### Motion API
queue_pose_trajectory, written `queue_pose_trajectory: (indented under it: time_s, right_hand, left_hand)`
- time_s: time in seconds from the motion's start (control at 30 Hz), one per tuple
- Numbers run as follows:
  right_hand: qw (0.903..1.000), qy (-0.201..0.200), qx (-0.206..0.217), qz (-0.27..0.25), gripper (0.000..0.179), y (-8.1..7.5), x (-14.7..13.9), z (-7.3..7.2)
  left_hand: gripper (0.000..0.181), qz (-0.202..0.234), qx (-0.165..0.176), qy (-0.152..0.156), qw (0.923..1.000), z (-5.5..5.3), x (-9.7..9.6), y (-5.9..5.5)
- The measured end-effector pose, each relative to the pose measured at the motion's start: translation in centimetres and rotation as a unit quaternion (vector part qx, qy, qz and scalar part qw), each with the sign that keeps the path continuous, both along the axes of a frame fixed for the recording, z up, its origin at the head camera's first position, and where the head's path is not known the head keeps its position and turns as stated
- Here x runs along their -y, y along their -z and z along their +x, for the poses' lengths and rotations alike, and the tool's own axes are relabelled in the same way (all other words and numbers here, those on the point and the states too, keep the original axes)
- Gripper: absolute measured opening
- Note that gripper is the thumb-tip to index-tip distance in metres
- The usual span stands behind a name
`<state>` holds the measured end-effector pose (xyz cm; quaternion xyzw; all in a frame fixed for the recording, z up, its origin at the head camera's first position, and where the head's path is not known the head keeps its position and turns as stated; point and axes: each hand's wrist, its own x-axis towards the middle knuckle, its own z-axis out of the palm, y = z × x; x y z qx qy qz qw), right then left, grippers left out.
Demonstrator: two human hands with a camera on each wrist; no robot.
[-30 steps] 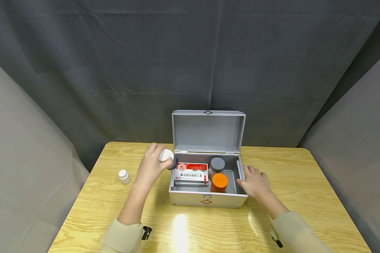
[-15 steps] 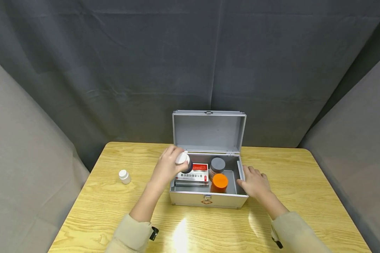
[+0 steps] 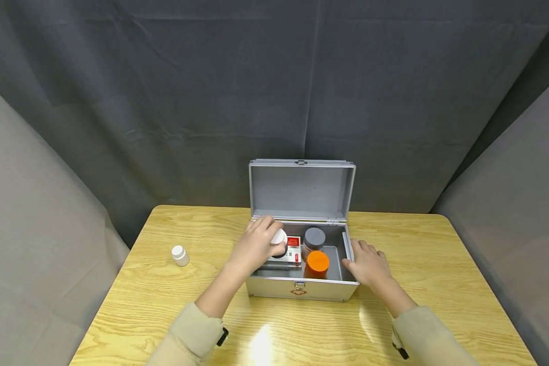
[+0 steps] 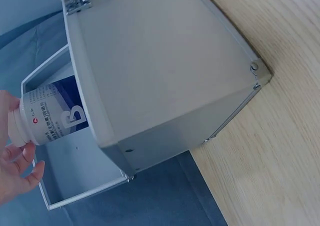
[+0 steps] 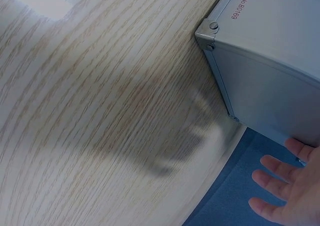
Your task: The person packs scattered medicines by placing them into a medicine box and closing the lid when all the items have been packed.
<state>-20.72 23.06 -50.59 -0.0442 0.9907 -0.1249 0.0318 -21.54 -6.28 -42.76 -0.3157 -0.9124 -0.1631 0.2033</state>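
My left hand (image 3: 255, 245) grips a pill bottle (image 4: 52, 111) with a white cap and a white and dark blue label. In the head view the bottle is over the left part of an open silver first-aid box (image 3: 274, 288), above a red and white medicine box (image 3: 294, 251), which it partly covers. My right hand (image 3: 369, 263) rests at the right wall, thumb over the rim and relaxed fingers outside. Right of the medicine box, a grey-capped bottle (image 3: 314, 239) and an orange-capped bottle (image 3: 317, 264) stand inside.
A small white bottle (image 3: 180, 255) stands on the wooden table (image 3: 201, 300) to the left. The raised lid (image 3: 302, 190) stands at the back of the first-aid box. A dark grey curtain (image 3: 201, 101) hangs behind the table.
My left hand has carried the pill bottle rightward from the box's left edge to over the medicine box, and slightly lower. My right hand has stayed in place.
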Motion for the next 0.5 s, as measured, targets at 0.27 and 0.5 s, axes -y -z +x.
queue_pose_trajectory:
  time_s: [0.27,0.5]
  right_hand:
    - [1.0,0.0,-0.002,-0.003,0.065,0.1,-0.1,0.0]
    - [1.0,0.002,-0.004,-0.007,0.065,0.0,0.0,0.0]
  left_hand:
    - [0.032,-0.039,-0.008,0.029,0.9988,-0.2,-0.8,0.7]
    - [0.033,-0.05,0.022,0.037,0.9978,-0.4,-1.2,1.5]
